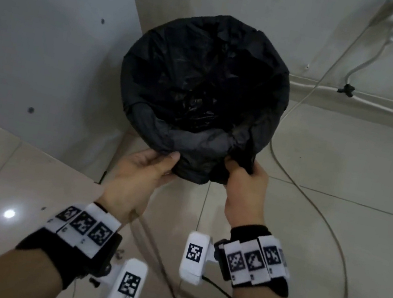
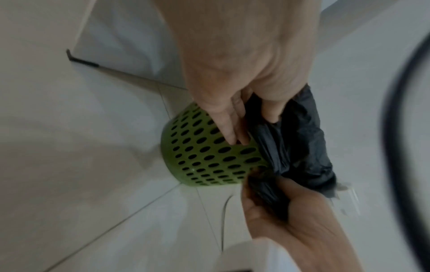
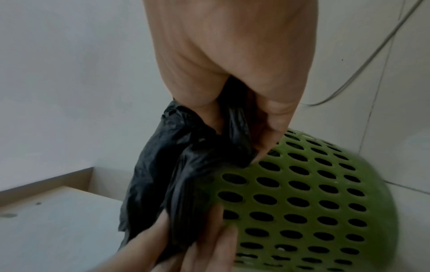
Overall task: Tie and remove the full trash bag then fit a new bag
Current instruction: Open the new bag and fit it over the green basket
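A black trash bag [image 1: 201, 84] lines a green perforated bin [image 2: 204, 158] that stands on the tiled floor. Its edge is folded over the rim all round. From the head view the bin's wall is hidden under the bag. At the near rim, my left hand [image 1: 161, 166] pinches the bag's overhang, thumb on top and fingers [image 2: 232, 132] lying along the bin wall. Just to its right, my right hand [image 1: 241, 172] grips a bunched fold of the bag [image 3: 177, 174] beside the bin [image 3: 302, 193]. The inside of the bag is too dark to make out.
A white cabinet panel [image 1: 40, 29] with screw holes rises close on the bin's left. Grey cables [image 1: 313, 195] trail over the floor tiles on the right, and a pipe [image 1: 382, 102] runs along the wall base behind.
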{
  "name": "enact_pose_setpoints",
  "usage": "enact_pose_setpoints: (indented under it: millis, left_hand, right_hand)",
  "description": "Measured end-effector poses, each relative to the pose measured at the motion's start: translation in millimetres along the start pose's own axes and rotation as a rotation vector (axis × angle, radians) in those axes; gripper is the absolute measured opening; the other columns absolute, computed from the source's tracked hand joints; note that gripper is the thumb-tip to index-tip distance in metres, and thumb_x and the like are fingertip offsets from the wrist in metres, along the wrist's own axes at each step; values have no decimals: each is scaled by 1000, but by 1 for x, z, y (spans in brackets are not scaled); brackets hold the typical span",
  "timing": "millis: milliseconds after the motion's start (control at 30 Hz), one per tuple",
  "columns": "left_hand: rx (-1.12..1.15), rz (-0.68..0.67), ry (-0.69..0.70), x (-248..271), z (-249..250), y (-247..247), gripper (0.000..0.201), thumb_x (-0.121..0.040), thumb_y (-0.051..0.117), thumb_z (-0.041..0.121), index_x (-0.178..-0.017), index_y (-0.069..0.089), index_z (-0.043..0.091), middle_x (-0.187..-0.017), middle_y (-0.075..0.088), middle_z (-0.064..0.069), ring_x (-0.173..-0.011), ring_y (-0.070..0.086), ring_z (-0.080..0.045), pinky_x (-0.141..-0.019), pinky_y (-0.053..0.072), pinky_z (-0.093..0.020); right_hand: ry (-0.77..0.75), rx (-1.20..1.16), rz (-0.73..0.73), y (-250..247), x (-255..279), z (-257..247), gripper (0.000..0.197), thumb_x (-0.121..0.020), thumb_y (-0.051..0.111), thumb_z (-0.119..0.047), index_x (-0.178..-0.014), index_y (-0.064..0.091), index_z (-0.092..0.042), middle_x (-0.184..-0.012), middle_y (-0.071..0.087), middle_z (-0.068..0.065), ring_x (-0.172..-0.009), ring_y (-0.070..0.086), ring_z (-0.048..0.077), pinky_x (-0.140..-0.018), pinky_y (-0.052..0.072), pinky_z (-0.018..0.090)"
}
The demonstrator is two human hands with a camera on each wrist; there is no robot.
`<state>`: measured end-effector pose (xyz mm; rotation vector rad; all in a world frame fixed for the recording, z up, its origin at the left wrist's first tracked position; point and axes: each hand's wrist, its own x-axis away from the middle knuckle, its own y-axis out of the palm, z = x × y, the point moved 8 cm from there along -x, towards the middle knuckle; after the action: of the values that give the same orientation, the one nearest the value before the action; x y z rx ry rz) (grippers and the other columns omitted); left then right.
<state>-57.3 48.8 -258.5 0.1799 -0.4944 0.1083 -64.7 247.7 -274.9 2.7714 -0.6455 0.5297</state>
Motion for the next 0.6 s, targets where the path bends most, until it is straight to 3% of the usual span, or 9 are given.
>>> enact_pose_setpoints:
  millis: [67,133,200,300,400,433,500,533,600]
  left_hand:
    - [4,28,-28,-1,-3,8,18,-94,63,8,-106,72,-1,-106,77,-13,-101,73,-26,-97,56,-44]
    - [-15,56,-49,-4,-5,12,11,-92,67,10,-89,74,2,-93,79,-10,-87,75,-20,-83,62,-43]
    - [-45,66,-53,-7,-5,16,13,-91,69,12,-83,75,4,-89,79,-9,-82,74,-17,-75,63,-41]
    - [-112,36,-40,-7,-4,24,16,-93,68,15,-84,76,5,-84,78,-9,-77,74,-17,-77,63,-43]
    - [-178,6,-21,-6,-2,28,17,-94,64,11,-92,76,0,-86,77,-16,-77,73,-24,-82,61,-47]
    - [-194,8,-10,-6,-1,28,16,-94,62,8,-95,76,-1,-89,77,-18,-80,73,-26,-82,60,-46]
    - [-202,17,6,-7,-1,29,16,-93,62,6,-96,75,-2,-93,77,-19,-83,71,-27,-84,59,-46]
    - [-200,6,8,-7,-1,30,17,-93,63,8,-97,75,-4,-93,76,-20,-82,70,-26,-87,58,-49]
    - [-181,-50,-3,-7,-3,34,24,-96,59,12,-98,73,-8,-90,73,-20,-84,67,-26,-97,54,-54]
  right_hand:
    - [12,-1,-43,4,4,4,25,-87,61,1,-77,73,-18,-88,74,12,-90,70,32,-82,56,56]
    - [-56,114,-38,6,6,3,23,-88,60,-2,-77,70,-20,-84,75,7,-85,71,26,-78,60,50]
    - [-157,289,-20,9,7,-1,15,-90,58,-9,-87,68,-20,-84,73,1,-82,70,18,-78,60,45]
    - [-178,362,-162,21,16,1,26,-93,49,-28,-113,63,-20,-105,71,3,-98,68,23,-86,57,51]
    - [-208,314,-360,35,36,0,43,-94,44,-53,-125,57,-26,-120,67,-4,-108,64,18,-89,55,42]
    - [-262,362,-373,36,39,-2,38,-95,48,-53,-121,57,-26,-119,67,-6,-107,64,14,-86,55,35]
    - [-336,471,-275,33,34,-6,16,-97,54,-35,-104,59,-22,-102,70,-2,-91,67,13,-75,54,28]
    - [-316,468,-223,31,29,-6,11,-98,53,-25,-96,59,-16,-90,70,3,-79,67,17,-68,53,31]
    - [-99,254,-207,27,17,8,14,-99,46,-10,-90,56,-7,-71,62,9,-56,57,21,-51,45,34]
